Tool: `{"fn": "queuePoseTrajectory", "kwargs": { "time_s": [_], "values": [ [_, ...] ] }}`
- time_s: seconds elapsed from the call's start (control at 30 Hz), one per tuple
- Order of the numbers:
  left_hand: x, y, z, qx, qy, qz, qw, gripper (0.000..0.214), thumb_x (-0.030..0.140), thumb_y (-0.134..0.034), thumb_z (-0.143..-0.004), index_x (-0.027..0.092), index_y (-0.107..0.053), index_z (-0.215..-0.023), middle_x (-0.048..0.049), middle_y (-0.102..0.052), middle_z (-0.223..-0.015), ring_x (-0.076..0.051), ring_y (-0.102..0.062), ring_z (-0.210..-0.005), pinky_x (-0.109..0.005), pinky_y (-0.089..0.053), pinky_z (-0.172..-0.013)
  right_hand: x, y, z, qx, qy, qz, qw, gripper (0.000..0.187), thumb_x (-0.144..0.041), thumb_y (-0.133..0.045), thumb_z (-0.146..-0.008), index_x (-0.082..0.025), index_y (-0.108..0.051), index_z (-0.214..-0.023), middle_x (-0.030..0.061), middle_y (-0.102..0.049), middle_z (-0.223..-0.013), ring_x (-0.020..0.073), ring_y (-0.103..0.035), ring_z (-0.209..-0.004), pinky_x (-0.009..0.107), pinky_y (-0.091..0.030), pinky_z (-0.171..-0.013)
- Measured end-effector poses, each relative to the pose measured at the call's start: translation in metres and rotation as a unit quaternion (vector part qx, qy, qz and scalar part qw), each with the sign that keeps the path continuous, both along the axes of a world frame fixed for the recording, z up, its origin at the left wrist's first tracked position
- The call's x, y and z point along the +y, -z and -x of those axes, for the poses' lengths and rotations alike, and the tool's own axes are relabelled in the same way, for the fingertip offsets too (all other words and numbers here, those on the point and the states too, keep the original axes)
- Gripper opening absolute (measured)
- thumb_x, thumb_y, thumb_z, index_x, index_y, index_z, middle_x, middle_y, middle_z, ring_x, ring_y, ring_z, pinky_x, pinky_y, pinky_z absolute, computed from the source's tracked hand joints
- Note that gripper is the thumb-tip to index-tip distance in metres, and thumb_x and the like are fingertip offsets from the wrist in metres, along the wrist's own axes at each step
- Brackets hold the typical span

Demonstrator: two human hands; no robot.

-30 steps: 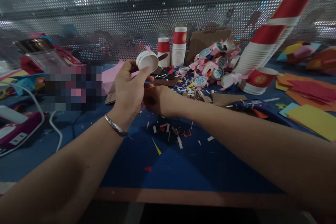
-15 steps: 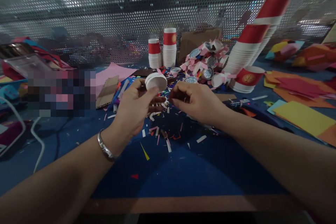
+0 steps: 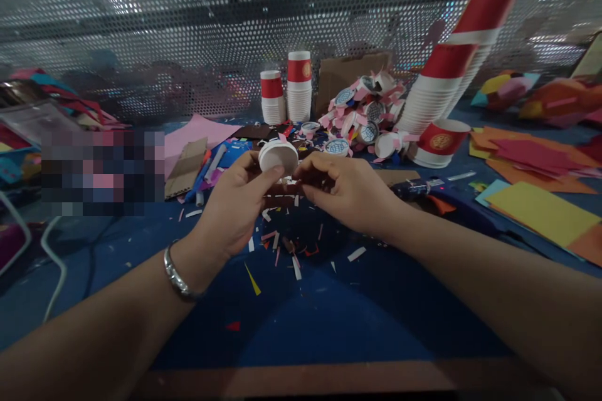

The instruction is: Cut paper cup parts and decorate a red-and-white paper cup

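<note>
Between the thumb and fingers of my left hand is a white round paper cup base, its flat face turned toward me. A small pink tab shows at its top edge. My right hand is close to the right side of the disc, thumb and fingertips pinched together; whatever they may hold is too small to make out. Behind the hands lies a heap of similar round pieces with pink tabs and blue grid patterns. Paper scraps are scattered below my hands on the blue tabletop.
Red-and-white paper cups stand in two upright stacks and leaning stacks, with a tilted cup in front. Coloured paper sheets lie right, beside a dark blue tool. Markers and cardboard lie left.
My right fingertips have come slightly nearer to the disc, which stays in my left hand. The view has shifted a little.
</note>
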State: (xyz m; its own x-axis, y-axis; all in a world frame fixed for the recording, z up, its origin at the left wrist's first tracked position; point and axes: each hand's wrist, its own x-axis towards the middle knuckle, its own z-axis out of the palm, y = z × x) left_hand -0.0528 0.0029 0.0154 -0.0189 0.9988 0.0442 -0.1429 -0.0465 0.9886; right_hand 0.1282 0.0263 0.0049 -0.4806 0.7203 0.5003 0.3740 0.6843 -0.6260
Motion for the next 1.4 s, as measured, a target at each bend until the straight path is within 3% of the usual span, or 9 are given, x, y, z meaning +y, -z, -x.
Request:
{"fn": "queuePoseTrajectory", "kwargs": {
  "time_s": [0.27,0.6,1.0,1.2,1.4],
  "values": [
    [0.001,0.002,0.0,-0.033,-0.003,0.002,0.999,0.021,0.016,-0.074,-0.085,0.018,-0.064,-0.103,-0.0019,-0.069,-0.092,-0.015,-0.067,-0.072,-0.031,-0.058,-0.072,-0.005,-0.003,0.0,-0.003,0.015,0.016,1.0,0.019,-0.013,-0.062,-0.09,-0.016,-0.071,-0.107,0.005,-0.079,-0.1,0.0179,-0.071,-0.084,0.029,-0.052,-0.074],
    [-0.003,-0.004,-0.007,-0.088,-0.022,-0.002,0.996,0.015,0.011,-0.069,-0.087,0.019,-0.067,-0.099,-0.0046,-0.072,-0.096,-0.017,-0.069,-0.079,-0.033,-0.058,-0.078,-0.006,-0.005,0.0,-0.007,0.03,-0.024,0.999,0.023,-0.017,-0.06,-0.095,-0.019,-0.077,-0.11,0.0072,-0.08,-0.115,0.0232,-0.073,-0.106,0.036,-0.054,-0.089],
    [-0.003,-0.005,-0.006,-0.113,-0.004,0.012,0.993,0.016,0.011,-0.065,-0.092,0.018,-0.067,-0.106,-0.0079,-0.075,-0.102,-0.018,-0.073,-0.081,-0.033,-0.061,-0.079,0.0,-0.003,0.0,0.083,0.039,0.046,0.995,0.017,-0.015,-0.065,-0.091,-0.018,-0.079,-0.101,0.0043,-0.082,-0.099,0.0201,-0.073,-0.09,0.032,-0.053,-0.075],
    [-0.003,-0.004,-0.004,-0.172,0.023,0.008,0.985,0.026,0.007,-0.063,-0.093,0.02,-0.066,-0.115,-0.0054,-0.077,-0.102,-0.018,-0.075,-0.087,-0.029,-0.062,-0.077,-0.001,-0.003,0.001,0.124,0.024,0.093,0.988,0.02,-0.018,-0.069,-0.088,-0.017,-0.076,-0.106,0.0053,-0.079,-0.093,0.0201,-0.072,-0.085,0.032,-0.052,-0.072],
    [-0.003,-0.01,-0.006,-0.191,0.009,0.054,0.98,0.025,0.005,-0.061,-0.094,0.013,-0.069,-0.117,-0.0065,-0.076,-0.092,-0.015,-0.072,-0.075,-0.025,-0.061,-0.071,-0.003,0.0,0.002,0.105,0.013,0.109,0.988,0.025,-0.02,-0.068,-0.087,-0.017,-0.073,-0.112,0.0044,-0.075,-0.087,0.0187,-0.069,-0.079,0.032,-0.052,-0.072]
  ]
}}
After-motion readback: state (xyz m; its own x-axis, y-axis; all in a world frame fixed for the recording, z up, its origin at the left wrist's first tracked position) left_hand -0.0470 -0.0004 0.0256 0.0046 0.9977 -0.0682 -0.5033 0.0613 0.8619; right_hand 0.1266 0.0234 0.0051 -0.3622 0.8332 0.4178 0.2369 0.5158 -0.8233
